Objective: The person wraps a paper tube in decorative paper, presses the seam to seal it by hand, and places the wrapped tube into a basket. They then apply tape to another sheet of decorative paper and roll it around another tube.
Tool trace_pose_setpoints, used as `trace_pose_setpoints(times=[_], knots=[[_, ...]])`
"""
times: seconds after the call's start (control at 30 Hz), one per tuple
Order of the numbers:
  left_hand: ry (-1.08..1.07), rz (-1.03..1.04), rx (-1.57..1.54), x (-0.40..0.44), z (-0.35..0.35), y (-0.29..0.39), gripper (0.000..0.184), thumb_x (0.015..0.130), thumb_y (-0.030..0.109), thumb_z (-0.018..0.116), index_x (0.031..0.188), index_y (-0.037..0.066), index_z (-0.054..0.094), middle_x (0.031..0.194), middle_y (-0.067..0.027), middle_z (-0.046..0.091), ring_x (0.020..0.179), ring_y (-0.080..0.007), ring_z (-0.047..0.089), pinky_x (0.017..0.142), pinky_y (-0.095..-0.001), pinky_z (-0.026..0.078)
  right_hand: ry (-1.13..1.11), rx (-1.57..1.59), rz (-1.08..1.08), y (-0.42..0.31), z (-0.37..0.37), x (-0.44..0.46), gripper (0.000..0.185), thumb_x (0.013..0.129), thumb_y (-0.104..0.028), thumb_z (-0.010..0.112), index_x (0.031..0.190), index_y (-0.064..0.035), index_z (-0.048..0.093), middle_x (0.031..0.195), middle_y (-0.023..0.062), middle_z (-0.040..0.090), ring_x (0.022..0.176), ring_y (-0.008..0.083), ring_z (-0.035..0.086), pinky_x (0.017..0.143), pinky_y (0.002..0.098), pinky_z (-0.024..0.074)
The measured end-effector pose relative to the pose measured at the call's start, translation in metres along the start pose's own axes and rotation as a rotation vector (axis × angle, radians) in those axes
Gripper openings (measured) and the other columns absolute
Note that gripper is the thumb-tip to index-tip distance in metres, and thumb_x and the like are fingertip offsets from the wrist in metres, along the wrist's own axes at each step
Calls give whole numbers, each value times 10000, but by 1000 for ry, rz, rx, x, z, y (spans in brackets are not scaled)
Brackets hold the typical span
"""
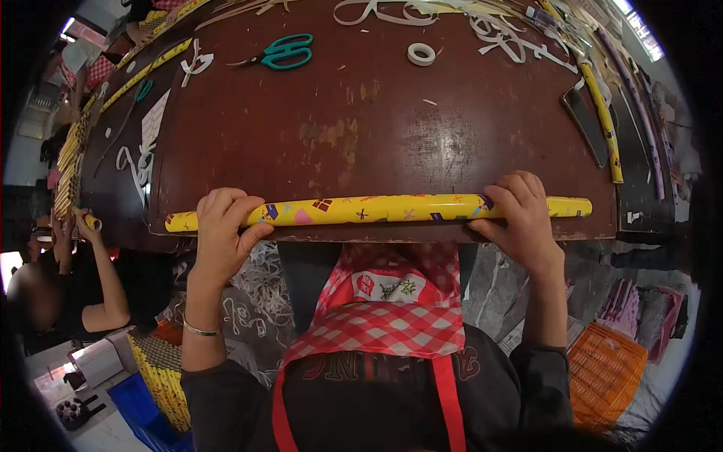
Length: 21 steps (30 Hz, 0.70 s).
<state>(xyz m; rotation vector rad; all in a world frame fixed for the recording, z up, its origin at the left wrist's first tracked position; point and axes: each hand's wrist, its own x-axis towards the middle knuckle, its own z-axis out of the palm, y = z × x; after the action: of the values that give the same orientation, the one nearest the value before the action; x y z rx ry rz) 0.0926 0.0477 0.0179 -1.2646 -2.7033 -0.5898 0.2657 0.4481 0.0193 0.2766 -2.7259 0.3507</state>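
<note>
A long yellow patterned roll [361, 210] lies along the near edge of the dark red table [263, 135]. My left hand [227, 226] is wrapped round it near its left end, thumb at the near side. Toward the right end, my right hand [521, 218] grips the same roll, fingers over the top and thumb below. Both ends of the roll stick out past my hands. Beyond it on the table are teal-handled scissors [285, 53] and a roll of white tape [421, 54].
White strips [504, 38] lie along the far edge. A phone [584, 126] and another yellow roll [600, 113] are at the right. Another person's arm [109, 279] is at the left. An orange crate [606, 369] stands on the floor at the right.
</note>
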Motion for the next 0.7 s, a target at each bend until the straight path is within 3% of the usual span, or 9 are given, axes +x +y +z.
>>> trace_pose_setpoints(times=[0.13,0.2,0.33,0.5,0.7], knots=[[-182,-44,-55,12,-4,-7,400,791,386,732,1030,71,674,1006,-73,581,963,-286,554,858,-412,399,-30,63,-26,-3,12,7,402,695,-256,813,1002,-69,635,917,82,561,891,292,537,806,424,449],[21,41,37,17,3,-2,384,800,377,730,1031,76,675,997,-67,591,942,-281,556,839,-404,405,-65,83,-7,1,11,10,392,702,-254,811,997,-64,637,915,86,561,891,294,537,803,421,452],[108,98,-6,25,13,15,371,812,369,725,1041,81,675,977,-67,593,936,-271,557,830,-400,409,-154,143,31,5,5,19,375,716,-255,807,984,-47,647,909,97,561,889,299,538,794,416,459],[-95,84,-57,38,10,5,337,849,352,698,1044,78,690,956,-64,582,935,-266,556,815,-391,427,-151,119,17,5,9,28,380,723,-265,807,992,-45,655,909,100,563,886,300,543,788,418,467],[-170,37,-196,59,9,-7,241,872,276,683,1002,76,719,959,-61,591,948,-267,561,802,-395,448,-98,92,-10,0,21,39,378,737,-272,803,1004,-47,657,907,100,569,882,303,551,769,411,480]])
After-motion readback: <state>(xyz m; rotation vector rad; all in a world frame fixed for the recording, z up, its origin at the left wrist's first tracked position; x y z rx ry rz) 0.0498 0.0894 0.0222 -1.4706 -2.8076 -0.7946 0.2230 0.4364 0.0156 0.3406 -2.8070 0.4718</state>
